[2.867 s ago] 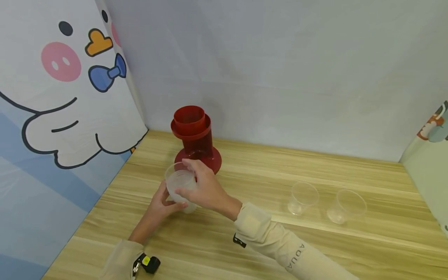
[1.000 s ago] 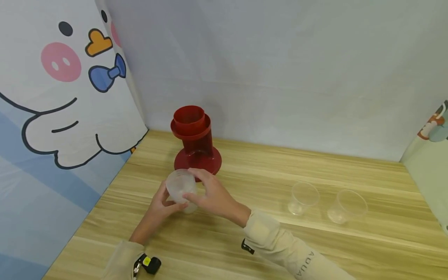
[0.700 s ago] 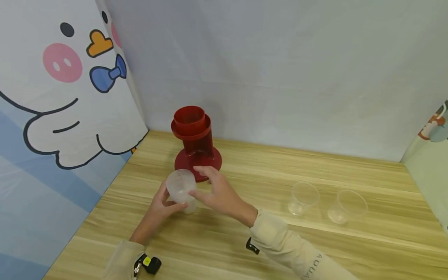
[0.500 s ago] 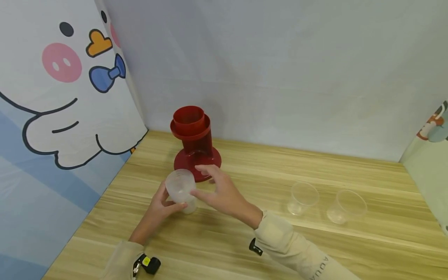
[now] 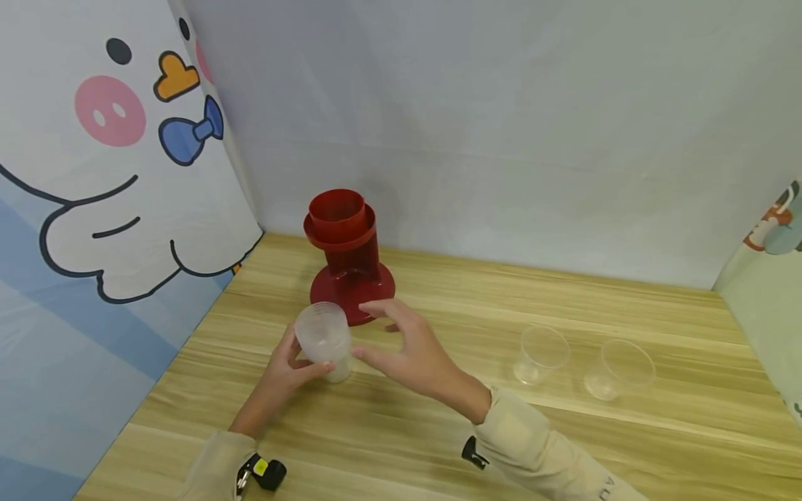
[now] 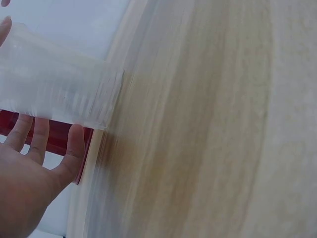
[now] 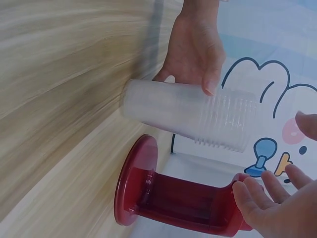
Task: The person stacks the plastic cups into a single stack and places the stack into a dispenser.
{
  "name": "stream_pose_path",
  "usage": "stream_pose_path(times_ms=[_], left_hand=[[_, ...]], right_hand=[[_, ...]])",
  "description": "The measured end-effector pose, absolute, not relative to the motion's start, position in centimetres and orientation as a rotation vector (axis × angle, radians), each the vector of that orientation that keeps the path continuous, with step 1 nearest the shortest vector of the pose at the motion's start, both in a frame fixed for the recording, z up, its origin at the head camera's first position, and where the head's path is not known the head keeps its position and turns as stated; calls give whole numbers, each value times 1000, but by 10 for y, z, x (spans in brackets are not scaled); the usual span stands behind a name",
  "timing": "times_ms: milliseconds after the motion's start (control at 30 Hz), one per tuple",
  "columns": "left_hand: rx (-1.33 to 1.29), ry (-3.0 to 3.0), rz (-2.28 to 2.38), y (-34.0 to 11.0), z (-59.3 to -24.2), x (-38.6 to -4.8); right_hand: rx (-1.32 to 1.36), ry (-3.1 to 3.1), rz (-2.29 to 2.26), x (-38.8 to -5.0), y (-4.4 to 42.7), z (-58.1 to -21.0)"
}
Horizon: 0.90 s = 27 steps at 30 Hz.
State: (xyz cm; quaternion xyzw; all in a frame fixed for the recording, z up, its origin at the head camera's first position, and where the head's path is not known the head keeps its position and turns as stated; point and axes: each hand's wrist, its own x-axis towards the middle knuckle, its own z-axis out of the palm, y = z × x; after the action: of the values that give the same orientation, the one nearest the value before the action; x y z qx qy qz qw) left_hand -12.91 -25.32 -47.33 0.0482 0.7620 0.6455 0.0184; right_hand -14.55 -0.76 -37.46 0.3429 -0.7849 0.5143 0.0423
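Observation:
A stack of clear plastic cups stands upright on the wooden table in the head view. My left hand holds it from the left, fingers and thumb round its side; the right wrist view shows the left thumb across the stack. Just to the right of the stack, my right hand is spread with nothing in it, thumb and fingers apart. Behind the stack is a red holder with a round base and a ring-shaped top. In the left wrist view, fingers of the left hand lie against the stack.
Two single clear cups, one nearer and another farther right, stand on the right part of the table. A grey-white wall rises behind the table, and a cartoon-printed panel borders its left side.
A loose clear cup at the top of the stack has gone down into it. My right hand has let go and drawn back to the right; my left hand keeps its grip.

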Motion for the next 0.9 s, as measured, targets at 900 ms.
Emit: stream_pose_path(times_ms=[900], left_hand=[[146, 2376, 1998, -253, -477, -131]], right_hand=[[1001, -2412, 1530, -130, 29, -381]])
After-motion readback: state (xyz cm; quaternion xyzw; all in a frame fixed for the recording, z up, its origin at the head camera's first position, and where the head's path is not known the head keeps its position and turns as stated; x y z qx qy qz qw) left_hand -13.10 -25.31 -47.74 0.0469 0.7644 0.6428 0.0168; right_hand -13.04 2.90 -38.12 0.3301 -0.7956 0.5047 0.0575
